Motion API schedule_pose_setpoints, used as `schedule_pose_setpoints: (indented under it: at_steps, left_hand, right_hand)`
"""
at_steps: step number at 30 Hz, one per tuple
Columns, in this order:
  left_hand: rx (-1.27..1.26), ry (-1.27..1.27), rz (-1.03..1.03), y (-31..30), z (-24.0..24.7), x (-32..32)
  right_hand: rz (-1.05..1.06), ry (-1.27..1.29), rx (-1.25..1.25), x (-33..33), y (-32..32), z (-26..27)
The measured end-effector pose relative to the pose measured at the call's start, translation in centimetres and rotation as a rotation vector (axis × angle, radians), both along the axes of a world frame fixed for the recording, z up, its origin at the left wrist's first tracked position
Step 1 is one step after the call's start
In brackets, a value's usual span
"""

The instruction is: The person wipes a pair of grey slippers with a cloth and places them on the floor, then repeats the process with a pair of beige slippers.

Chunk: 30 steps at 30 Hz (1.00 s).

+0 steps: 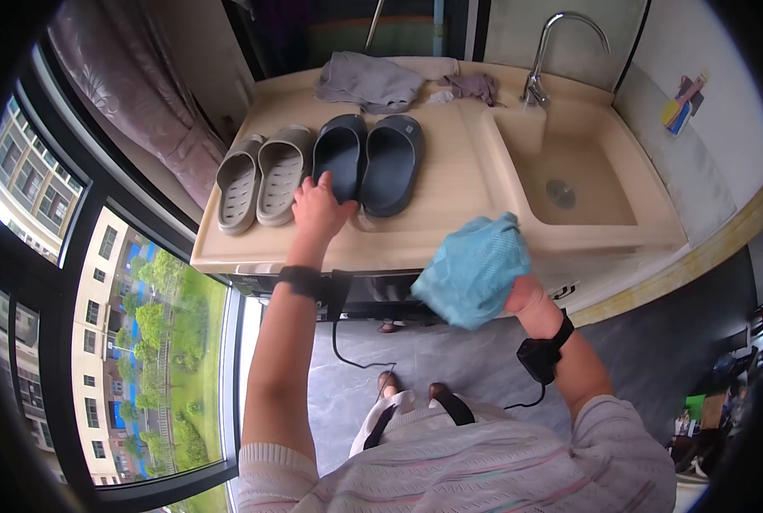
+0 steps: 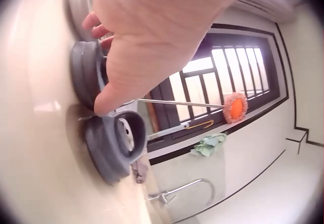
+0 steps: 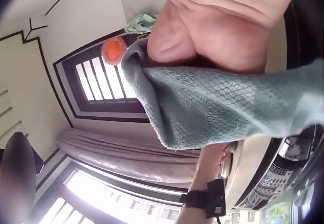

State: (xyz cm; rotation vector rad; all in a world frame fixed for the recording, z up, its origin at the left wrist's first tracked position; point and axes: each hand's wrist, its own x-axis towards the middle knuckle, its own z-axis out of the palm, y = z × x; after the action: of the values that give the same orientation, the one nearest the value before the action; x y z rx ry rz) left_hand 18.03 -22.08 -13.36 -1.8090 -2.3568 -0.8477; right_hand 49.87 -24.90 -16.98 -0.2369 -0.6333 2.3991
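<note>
My left hand [image 1: 320,212] is at the heel end of the left dark slipper [image 1: 339,154], fingers spread; whether it touches is unclear. In the left wrist view the left hand [image 2: 147,37] has its thumb beside a dark slipper [image 2: 85,72]. The other dark slipper [image 1: 392,162] lies to the right, and a grey-beige pair [image 1: 239,190] lies to the left, all toes away from me. My right hand [image 1: 529,297] grips a light blue cloth [image 1: 476,269] that hangs before the counter edge; in the right wrist view the cloth [image 3: 202,102] covers the fingers of the right hand [image 3: 212,27].
On the beige counter [image 1: 458,184], a grey cloth [image 1: 369,81] and a smaller crumpled cloth [image 1: 471,87] lie at the back. A sink [image 1: 570,162] with a tall faucet [image 1: 540,64] is on the right. Cords hang from both wrist straps.
</note>
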Motion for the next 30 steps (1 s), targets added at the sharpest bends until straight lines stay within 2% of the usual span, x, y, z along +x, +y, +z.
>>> schedule_pose_setpoints:
  at_steps: [1,2,7,10,11,12,14,15,16,17,18,19,21,22,23,24,25,26,27,29,30]
  left_hand:
    - [-0.141,0.019,0.067,0.6,0.0,0.4]
    - [-0.284,0.039,0.132,1.0,0.0,0.5]
    - [-0.242,-0.043,0.163,2.3,-1.1,-1.1]
    - [0.123,-0.544,0.047,1.2,-0.5,-2.2]
    - [0.140,-0.718,0.045,0.3,0.0,-2.0]
    - [0.228,-0.750,-0.003,-1.2,0.7,-1.3]
    - [0.307,-0.464,-0.085,-4.6,1.7,1.4]
    - [0.381,-0.211,-0.174,-6.4,1.4,3.1]
    - [0.297,-0.197,-0.239,-8.5,2.6,5.4]
    - [0.323,-0.045,-0.220,-9.7,3.5,7.3]
    - [0.339,-0.081,-0.235,-10.3,3.5,7.5]
    - [0.353,-0.116,-0.252,-10.8,3.5,7.5]
    - [0.323,-0.773,-0.350,-12.0,3.7,6.0]
    - [0.383,-1.091,-0.366,-12.0,3.0,5.3]
    - [0.403,-1.254,-0.344,-11.6,2.6,4.9]
    - [0.391,-1.502,-0.440,-10.7,1.3,4.1]
    - [0.379,-1.747,-0.537,-10.2,0.8,3.8]
    - [0.347,-1.987,-0.549,-10.5,0.1,4.0]
    - [0.356,-1.986,-0.519,-11.1,0.2,4.4]
    - [0.371,-2.251,-0.661,-11.9,0.7,5.3]
    - [0.386,-2.288,-0.601,-12.0,0.4,5.8]
  right_hand:
    - [-0.051,-0.001,0.012,-0.4,0.5,0.0]
    - [-0.123,-0.108,0.104,-0.7,0.7,0.1]
    - [-0.176,-0.149,0.107,-3.2,2.4,1.3]
    - [-0.181,-0.149,0.169,-5.6,3.1,1.2]
    - [-0.186,-0.125,0.237,-6.4,3.5,1.4]
    - [-0.185,-0.108,0.240,-7.5,3.8,1.6]
    - [-0.186,-0.100,0.283,-10.5,4.3,0.7]
    - [-0.184,-0.110,0.320,-11.9,4.4,0.2]
    - [-0.380,-0.175,0.610,-12.9,4.1,0.6]
    - [-0.567,-0.235,0.898,-13.5,3.6,1.1]
    - [-0.357,-0.252,0.333,-13.6,3.5,2.4]
    - [-0.480,-0.543,0.412,-14.3,3.7,2.9]
    - [-0.337,-0.316,0.469,-13.0,3.2,4.2]
    - [-0.325,-0.320,0.465,-12.8,2.6,3.9]
    - [-0.342,-0.379,0.606,-12.5,1.8,3.5]
    - [-0.358,-0.433,0.751,-12.3,1.0,3.1]
    - [-0.388,-0.463,0.772,-12.1,-0.7,3.6]
    - [-0.130,-0.229,0.439,-12.0,-1.1,4.3]
    - [0.127,0.000,0.092,-11.8,-1.6,4.6]
    - [-0.247,-0.331,1.022,-11.1,-3.0,4.0]
    - [-0.093,-0.369,0.767,-10.5,-3.6,4.1]
